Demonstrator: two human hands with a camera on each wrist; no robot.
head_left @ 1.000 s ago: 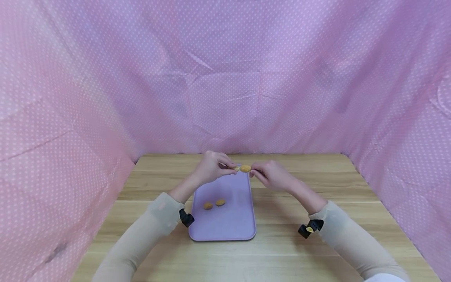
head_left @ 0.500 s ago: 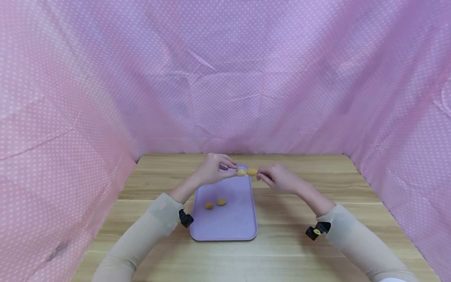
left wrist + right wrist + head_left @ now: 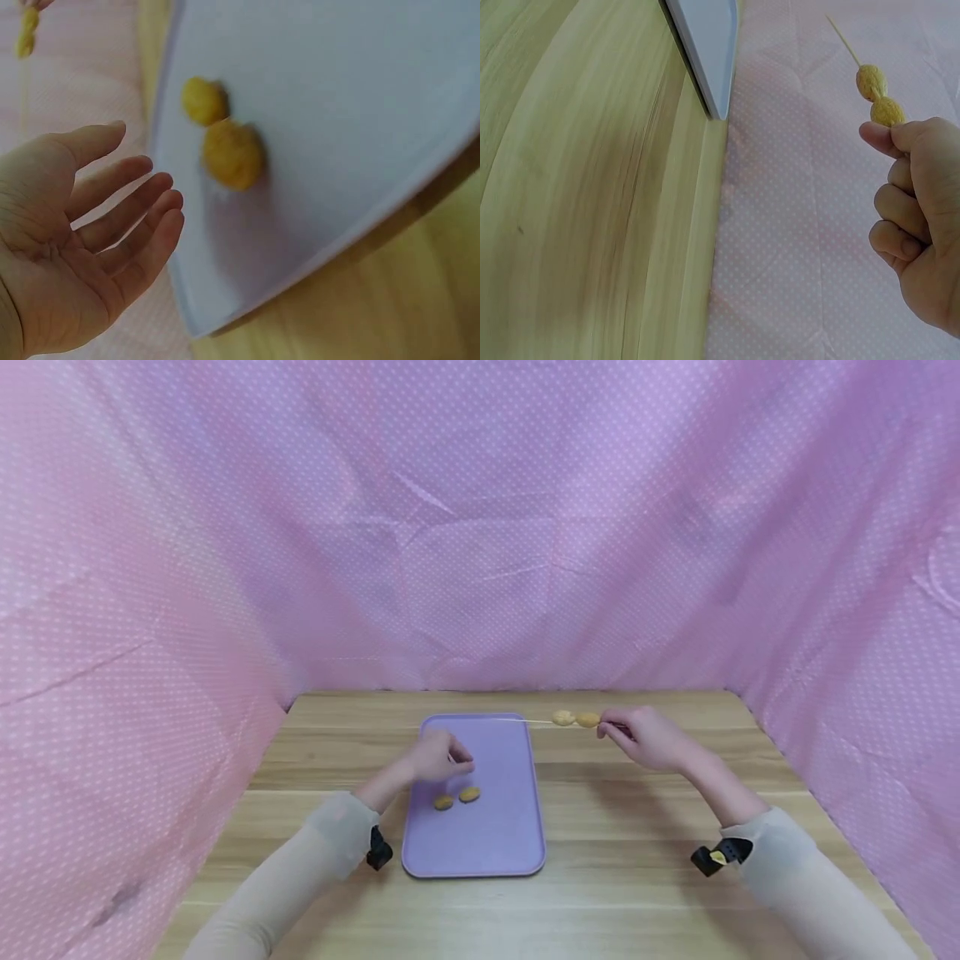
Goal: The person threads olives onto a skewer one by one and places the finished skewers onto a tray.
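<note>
My right hand (image 3: 647,739) pinches a thin wooden skewer (image 3: 843,40) near one end, with thumb and index finger. Two yellow-brown oval balls (image 3: 871,82) are threaded on it, side by side close to the fingertips, and the bare pointed end reaches left over the tray. My left hand (image 3: 438,756) hovers above the tray (image 3: 480,852), holding nothing, its fingers loosely bent and spread in the left wrist view. Just below it, two more yellow balls (image 3: 234,155) lie close together on the pale purple tray.
The tray stands on a wood-grain table (image 3: 630,885), left of its middle. Pink dotted cloth (image 3: 480,568) hangs around the back and both sides of the table. Each wrist wears a black camera on a strap (image 3: 707,860).
My left hand has let go of the ball on the skewer and moved down-left toward the balls on the tray. My right hand has carried the skewer to the right.
</note>
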